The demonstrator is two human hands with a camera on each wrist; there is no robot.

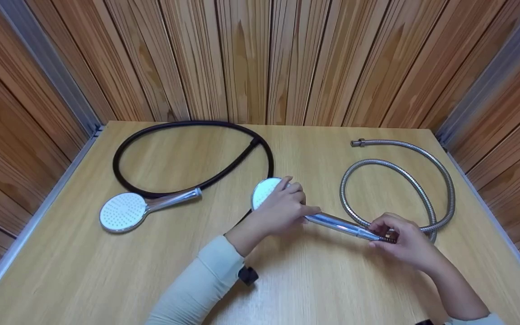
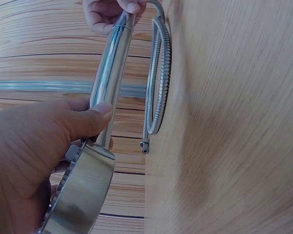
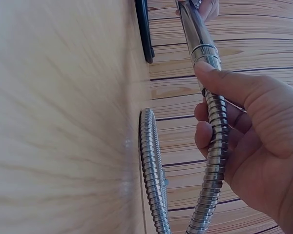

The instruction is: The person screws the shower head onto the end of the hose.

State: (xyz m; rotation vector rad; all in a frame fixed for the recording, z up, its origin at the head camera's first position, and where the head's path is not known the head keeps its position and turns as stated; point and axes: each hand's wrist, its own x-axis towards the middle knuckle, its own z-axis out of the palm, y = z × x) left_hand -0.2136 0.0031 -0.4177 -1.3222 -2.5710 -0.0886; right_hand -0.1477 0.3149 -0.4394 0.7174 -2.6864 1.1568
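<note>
My left hand (image 1: 282, 207) grips a chrome shower head (image 1: 334, 223) around the neck, its white spray face partly covered by the fingers. In the left wrist view the thumb presses along the chrome handle (image 2: 110, 63). At the handle's lower end, my right hand (image 1: 402, 241) holds a silver metal shower hose (image 1: 450, 198). The right wrist view shows the thumb on the smooth chrome end piece (image 3: 205, 56) and the fingers curled around the ribbed hose (image 3: 215, 146). Hose and handle meet in line there, held above the table.
A second shower head (image 1: 122, 212) with a white face lies at the left of the wooden table (image 1: 106, 280). Behind it loops a black hose (image 1: 206, 123), running down past the left hand. The metal hose's free end (image 1: 358, 143) lies at the back right. Wood-panelled walls enclose the table.
</note>
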